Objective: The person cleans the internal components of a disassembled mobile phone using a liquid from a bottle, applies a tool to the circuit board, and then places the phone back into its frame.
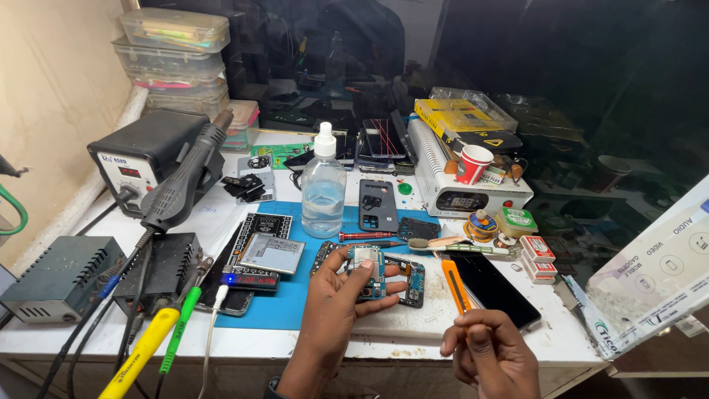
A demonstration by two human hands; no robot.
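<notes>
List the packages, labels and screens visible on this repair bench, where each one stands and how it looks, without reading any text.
Hot-air station display: small red digits, black box, far left.
White machine display: dark panel, behind the mat, right.
Small meter: red digits, blue light, left of the left hand.
Yellow flat package: atop the white machine.
Red-white small boxes: stacked, right side.
White printed carton: right edge.
Dark phone screen: above the right hand.

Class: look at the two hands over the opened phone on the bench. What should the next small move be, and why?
Probably bring the right hand and its orange-handled tool across to the circuit board. The left hand holds that board up over the opened phone, while the tool's tip points away from it.
</notes>
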